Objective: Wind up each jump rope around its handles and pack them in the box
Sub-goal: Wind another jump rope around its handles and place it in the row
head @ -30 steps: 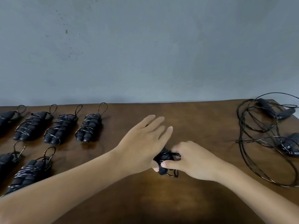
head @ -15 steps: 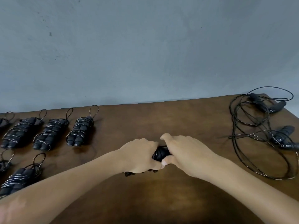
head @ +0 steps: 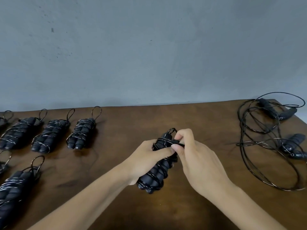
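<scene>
A wound jump rope bundle [head: 154, 177], two black handles wrapped in thin black cord, is lifted above the middle of the brown table [head: 149, 117]. My left hand [head: 146, 156] grips the bundle round its middle, thumb across the cord. My right hand [head: 194, 155] pinches the cord's end at the bundle's upper part, where a small loop sticks out. Several finished bundles [head: 82, 132] lie in rows on the left. No box is in view.
Two unwound jump ropes [head: 269, 141] lie tangled at the table's right end, with black handles [head: 275, 112] among loose loops of cord. A grey wall [head: 149, 47] rises behind the table's far edge.
The bundle has been lifted off the table and tilted upright. My left hand went from lying over it to gripping it, and my right hand moved up to pinch the cord.
</scene>
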`<action>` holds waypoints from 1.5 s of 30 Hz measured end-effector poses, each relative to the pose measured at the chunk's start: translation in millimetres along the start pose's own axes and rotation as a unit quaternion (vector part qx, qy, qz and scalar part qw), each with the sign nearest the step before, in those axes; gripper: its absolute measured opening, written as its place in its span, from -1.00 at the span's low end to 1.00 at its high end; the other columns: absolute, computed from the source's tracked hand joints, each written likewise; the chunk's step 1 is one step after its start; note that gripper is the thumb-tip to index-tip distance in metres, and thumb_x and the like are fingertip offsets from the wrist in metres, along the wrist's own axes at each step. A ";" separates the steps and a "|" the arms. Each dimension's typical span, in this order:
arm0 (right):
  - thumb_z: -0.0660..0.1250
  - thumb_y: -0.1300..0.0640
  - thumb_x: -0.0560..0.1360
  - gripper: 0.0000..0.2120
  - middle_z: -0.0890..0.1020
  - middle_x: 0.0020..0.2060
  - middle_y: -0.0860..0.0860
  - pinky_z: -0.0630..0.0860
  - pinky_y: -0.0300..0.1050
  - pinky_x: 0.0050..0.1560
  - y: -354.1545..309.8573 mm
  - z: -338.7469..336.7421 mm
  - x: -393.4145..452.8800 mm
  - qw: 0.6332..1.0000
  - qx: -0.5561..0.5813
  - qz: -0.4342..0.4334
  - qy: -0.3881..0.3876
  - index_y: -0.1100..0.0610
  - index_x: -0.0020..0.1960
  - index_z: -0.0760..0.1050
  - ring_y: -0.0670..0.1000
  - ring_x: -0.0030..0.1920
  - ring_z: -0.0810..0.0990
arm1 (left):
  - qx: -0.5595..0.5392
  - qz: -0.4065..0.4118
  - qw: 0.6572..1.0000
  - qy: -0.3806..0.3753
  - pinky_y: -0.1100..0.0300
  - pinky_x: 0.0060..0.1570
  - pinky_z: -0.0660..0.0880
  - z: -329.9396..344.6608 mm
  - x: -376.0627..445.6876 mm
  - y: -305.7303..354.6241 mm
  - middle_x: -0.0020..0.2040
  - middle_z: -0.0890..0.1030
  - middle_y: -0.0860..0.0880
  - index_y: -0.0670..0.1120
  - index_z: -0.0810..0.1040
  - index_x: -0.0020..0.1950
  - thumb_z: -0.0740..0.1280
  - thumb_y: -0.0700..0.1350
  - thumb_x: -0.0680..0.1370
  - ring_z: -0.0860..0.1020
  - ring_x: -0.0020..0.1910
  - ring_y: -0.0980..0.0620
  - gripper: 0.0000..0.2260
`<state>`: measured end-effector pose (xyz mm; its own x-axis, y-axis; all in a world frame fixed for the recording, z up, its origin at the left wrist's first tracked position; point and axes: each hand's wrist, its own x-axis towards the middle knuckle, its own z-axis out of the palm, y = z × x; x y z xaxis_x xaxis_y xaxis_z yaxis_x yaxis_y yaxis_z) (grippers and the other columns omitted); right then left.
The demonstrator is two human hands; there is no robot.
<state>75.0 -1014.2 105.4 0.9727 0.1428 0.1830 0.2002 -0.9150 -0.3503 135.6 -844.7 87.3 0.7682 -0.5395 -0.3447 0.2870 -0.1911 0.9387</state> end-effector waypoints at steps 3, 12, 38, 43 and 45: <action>-0.10 -0.26 0.58 -0.72 0.56 -0.22 -0.15 0.32 -0.24 -0.42 6.9 2.7 2.9 0.996 0.067 0.054 0.024 -0.15 0.19 0.09 -0.14 -0.35 0.50 | -0.076 0.003 0.997 -0.027 0.02 -0.07 0.63 2.8 -1.7 -1.5 0.04 0.72 -0.26 -0.13 0.62 0.14 0.41 0.00 0.64 0.66 -0.14 -0.15 -0.79; 0.18 -0.14 0.66 -0.70 0.68 -0.01 -0.20 0.49 -0.29 -0.07 12.7 8.3 12.9 0.952 0.278 0.131 0.003 -0.19 0.38 0.36 -0.20 -0.07 0.63 | -0.188 0.024 0.979 -0.073 -0.02 0.03 0.61 0.5 5.9 -11.3 0.10 0.71 -0.21 -0.04 0.64 0.27 0.43 0.08 0.56 0.68 -0.05 -0.17 -0.66; 0.31 -0.11 0.62 -0.60 0.76 -0.13 0.11 0.65 -0.02 0.00 59.1 0.3 9.1 0.731 0.546 0.406 0.049 0.24 0.08 0.64 0.07 -0.08 0.76 | 0.089 0.183 0.963 0.175 0.07 -0.25 0.51 54.4 31.5 -14.1 -0.28 0.61 0.03 0.04 0.61 -0.02 0.42 0.16 0.59 0.54 -0.32 0.13 -0.79; 0.29 0.16 0.66 -0.82 0.76 -0.17 0.03 0.65 -0.09 -0.01 75.2 -9.3 1.4 0.784 0.491 0.360 0.119 0.20 0.08 0.64 0.01 -0.11 0.75 | 0.170 0.147 0.952 0.206 0.00 -0.25 0.54 79.3 37.8 -15.0 -0.36 0.54 0.11 0.08 0.55 -0.03 0.32 0.37 0.50 0.51 -0.38 0.10 -0.63; 0.24 0.20 0.66 -0.80 0.75 -0.18 -0.06 0.63 0.00 0.09 83.9 -12.0 -4.2 0.847 0.396 0.322 0.148 0.12 0.03 0.65 -0.02 -0.08 0.73 | 0.199 0.129 0.946 0.221 -0.05 -0.22 0.59 92.7 38.5 -13.2 -0.36 0.54 0.12 0.10 0.52 -0.04 0.25 0.44 0.43 0.55 -0.36 0.07 -0.57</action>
<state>86.3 -1096.1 86.3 0.8613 -0.4982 -0.0997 -0.2317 -0.2105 -0.9497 108.4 -939.0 62.4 0.9727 -0.2320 0.0098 -0.1141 -0.4406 0.8904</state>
